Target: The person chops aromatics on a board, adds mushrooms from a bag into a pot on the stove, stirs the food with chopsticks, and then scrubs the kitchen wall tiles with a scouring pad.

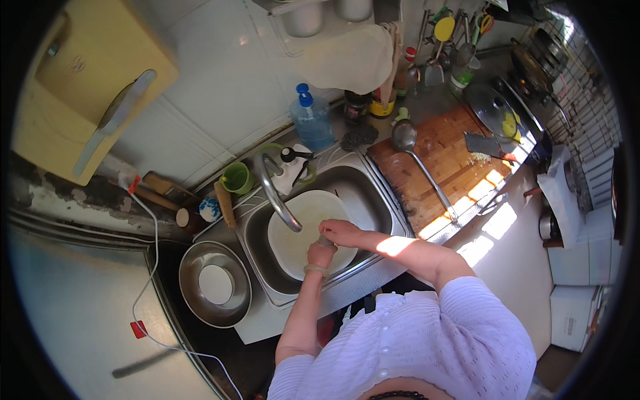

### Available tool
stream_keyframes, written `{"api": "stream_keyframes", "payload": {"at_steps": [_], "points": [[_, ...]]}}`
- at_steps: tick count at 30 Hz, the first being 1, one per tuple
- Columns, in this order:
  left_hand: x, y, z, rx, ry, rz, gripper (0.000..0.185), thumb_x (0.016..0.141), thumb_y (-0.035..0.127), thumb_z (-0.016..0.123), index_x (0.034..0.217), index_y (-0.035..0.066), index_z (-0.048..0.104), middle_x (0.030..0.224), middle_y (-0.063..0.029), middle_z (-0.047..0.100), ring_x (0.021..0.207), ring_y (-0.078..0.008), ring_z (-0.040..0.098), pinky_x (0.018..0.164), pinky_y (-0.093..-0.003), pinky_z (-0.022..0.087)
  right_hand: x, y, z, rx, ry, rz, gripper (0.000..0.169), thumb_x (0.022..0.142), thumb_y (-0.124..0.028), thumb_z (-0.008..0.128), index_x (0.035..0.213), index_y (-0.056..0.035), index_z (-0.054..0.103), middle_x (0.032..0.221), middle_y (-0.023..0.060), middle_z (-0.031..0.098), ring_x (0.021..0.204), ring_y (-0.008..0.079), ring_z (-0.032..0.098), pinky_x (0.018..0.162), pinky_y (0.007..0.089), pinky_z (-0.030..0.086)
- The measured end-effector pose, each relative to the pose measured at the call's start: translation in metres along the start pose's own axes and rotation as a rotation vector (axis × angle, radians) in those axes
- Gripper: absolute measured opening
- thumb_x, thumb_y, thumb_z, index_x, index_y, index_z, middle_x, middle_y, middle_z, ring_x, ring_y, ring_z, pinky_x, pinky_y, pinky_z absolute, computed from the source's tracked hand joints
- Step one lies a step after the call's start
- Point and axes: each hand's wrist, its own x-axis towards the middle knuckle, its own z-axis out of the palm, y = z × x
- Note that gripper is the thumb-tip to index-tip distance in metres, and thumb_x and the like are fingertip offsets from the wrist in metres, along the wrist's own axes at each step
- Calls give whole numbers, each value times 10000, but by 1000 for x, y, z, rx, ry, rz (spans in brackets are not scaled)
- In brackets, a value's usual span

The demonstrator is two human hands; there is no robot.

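Note:
Both hands meet over a white basin standing in the stainless steel sink. Between them is a small greyish object, too small to identify. My left hand, with a pale bangle at the wrist, is closed around its lower part. From above, my right hand pinches at its top, fingertips together. The curved faucet spout hangs over the basin just left of my hands. What lies at the bottom of the basin under my hands is hidden.
On the right, a ladle and a cleaver lie on a wooden cutting board. A metal bowl sits left of the sink. Behind stand a blue pump bottle and a green cup. A white cord hangs left.

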Motion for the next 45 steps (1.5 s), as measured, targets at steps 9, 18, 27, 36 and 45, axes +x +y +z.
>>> {"api": "stream_keyframes", "payload": {"at_steps": [9, 18, 27, 36, 45], "points": [[-11, 28, -59, -604, -895, -247, 154, 764, 151, 601, 690, 137, 466, 518, 79, 286, 394, -28, 226, 344, -188, 147, -2, -71, -44, -837, -401, -416, 240, 698, -164, 580, 926, -88, 576, 821, 124, 615, 705, 296, 620, 597, 403, 502], [-24, 51, -42, 387, -4, 308, 194, 747, 216, 529, 760, 30, 581, 777, -227, 620, 769, -373, 612, 682, -439, 480, 0, -78, -49, -810, -465, 42, 228, 730, -219, 565, 873, -69, 660, 908, 130, 648, 847, 287, 624, 729, 374, 492], [-24, 37, -19, 550, 79, 400, 185, 806, 180, 453, 949, 64, 439, 683, -189, 608, 635, -381, 599, 570, -476, 464, -10, -34, -25, -408, -459, 250, 255, 730, -199, 520, 864, -34, 661, 924, 196, 628, 915, 326, 591, 798, 379, 462], [-18, 21, -14, 578, 120, 489, 239, 777, 179, 519, 946, 61, 398, 692, -176, 610, 653, -359, 614, 562, -462, 479, -7, 5, 1, -92, -382, 350, 209, 604, -215, 626, 706, -33, 641, 715, 155, 626, 674, 263, 605, 616, 347, 473], [-27, 42, -23, 301, 154, 332, 348, 777, 255, 588, 970, 46, 388, 744, -235, 591, 686, -410, 593, 609, -459, 475, -27, -3, -43, 524, -299, 352, 344, 744, -374, 648, 894, -99, 506, 706, 7, 575, 610, 74, 502, 493, 228, 375]]}}
